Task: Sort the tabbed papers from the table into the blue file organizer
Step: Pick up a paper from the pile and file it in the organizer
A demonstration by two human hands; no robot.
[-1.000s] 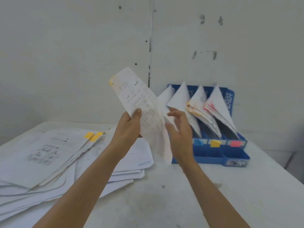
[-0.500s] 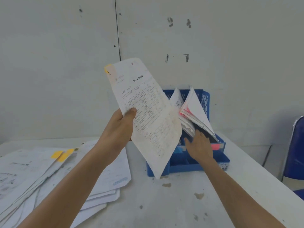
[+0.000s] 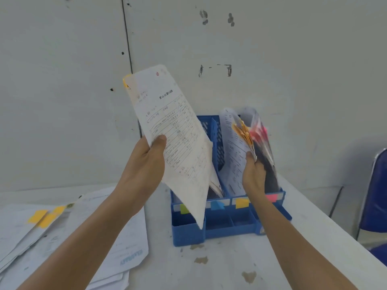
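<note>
My left hand [image 3: 146, 162] holds up a printed sheet [image 3: 173, 130] with a yellow tab at its top left corner, in front of the left half of the blue file organizer [image 3: 222, 225]. The organizer stands against the wall with green, blue, yellow and pink labels on its front. My right hand [image 3: 254, 174] reaches into it and grips the yellow-tabbed papers [image 3: 234, 147], pulling them apart from the pink-tabbed papers [image 3: 261, 132] to their right. A pile of tabbed papers [image 3: 62, 233] lies on the table at the left.
The white table [image 3: 230, 266] has a few brown stains near its front. The wall rises right behind the organizer. A blue chair [image 3: 374, 197] stands beyond the table's right edge.
My right hand let go of the sheet and went into the organizer, where it now spreads the filed papers. The view swung right and closer, and the left hand raised the sheet.
</note>
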